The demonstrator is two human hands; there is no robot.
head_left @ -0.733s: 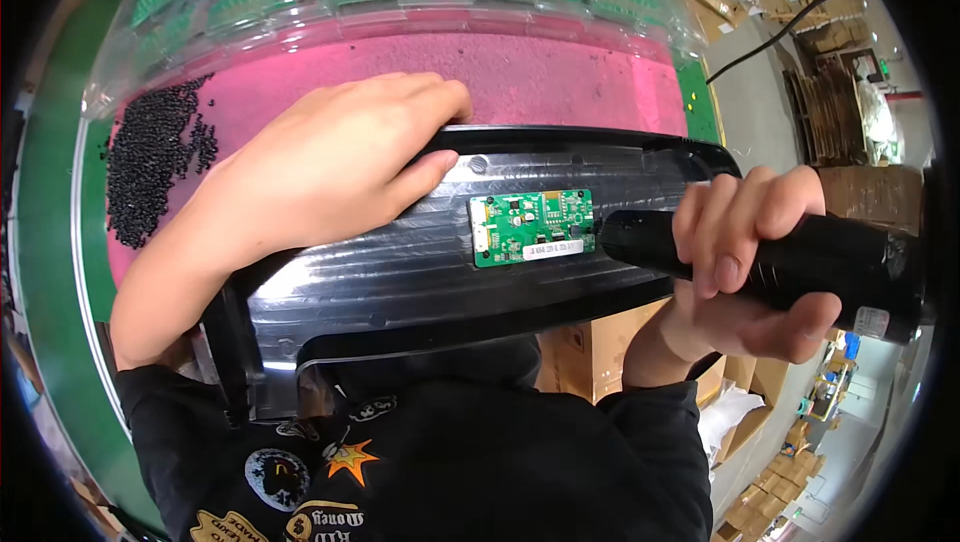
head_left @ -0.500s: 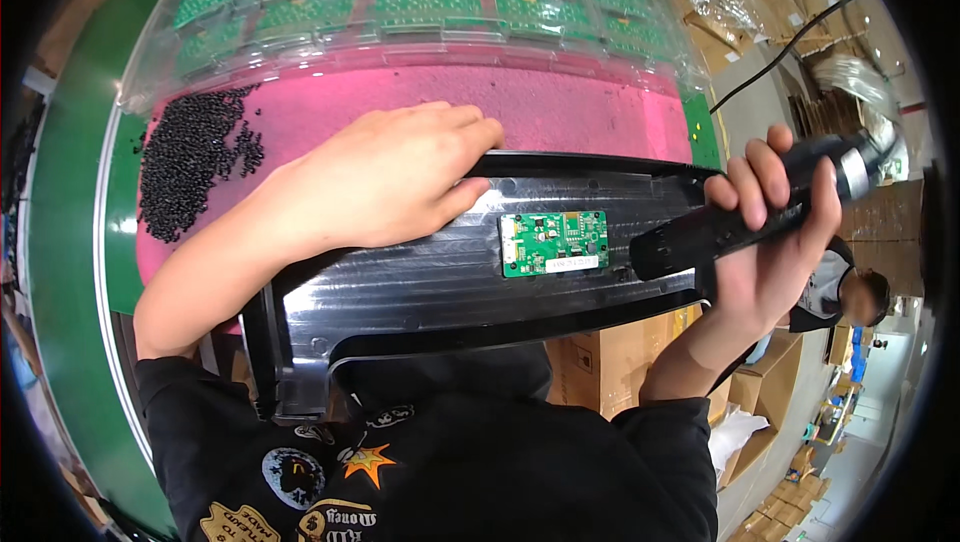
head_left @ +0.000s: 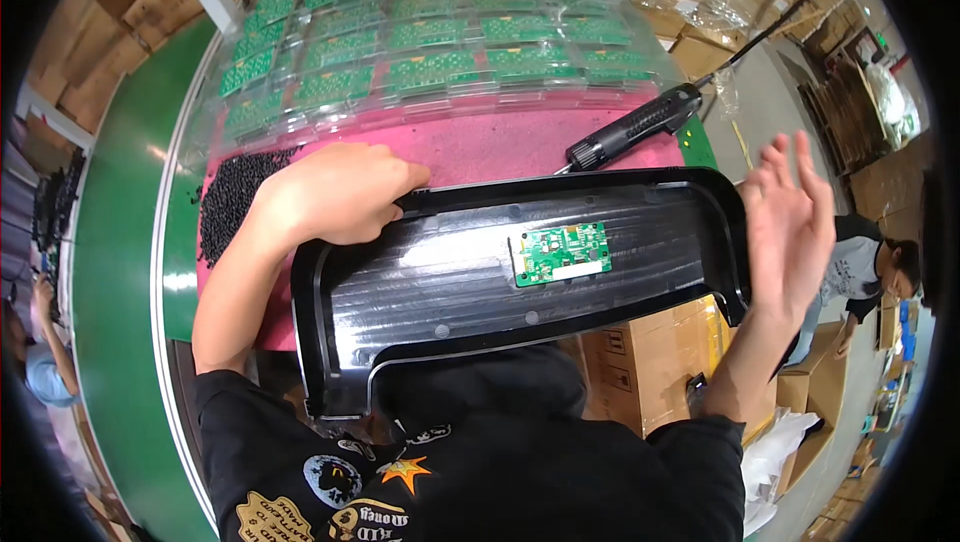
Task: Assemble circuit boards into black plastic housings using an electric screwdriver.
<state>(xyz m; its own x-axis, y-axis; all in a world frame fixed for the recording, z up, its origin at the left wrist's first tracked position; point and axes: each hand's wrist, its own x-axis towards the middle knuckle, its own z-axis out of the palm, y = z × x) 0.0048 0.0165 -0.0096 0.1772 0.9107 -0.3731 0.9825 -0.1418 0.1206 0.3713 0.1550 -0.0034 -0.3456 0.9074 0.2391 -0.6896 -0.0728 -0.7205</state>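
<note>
A long black plastic housing [head_left: 450, 302] lies across the near edge of the pink mat, its hollow side up. On its inner floor sits a small green circuit board [head_left: 563, 255] with a white label. My left hand [head_left: 340, 192] grips the far rim of the housing near its left part, fingers wrapped over the edge. Just beside the housing's right end, my right hand [head_left: 790, 222] is raised with its fingers apart and holds nothing. A black electric screwdriver [head_left: 635, 129] rests on the mat beyond the housing, its cord running off to the back right.
Clear plastic trays of green circuit boards [head_left: 430, 32] cover the far side of the pink mat [head_left: 480, 147]. Small black screws [head_left: 235, 202] are heaped at the mat's left. Cardboard boxes [head_left: 650, 362] stand below right. Other people are at the far left and right.
The electric screwdriver has left my right hand and now lies on the mat behind the housing. My right hand has opened. My left hand still holds the far rim.
</note>
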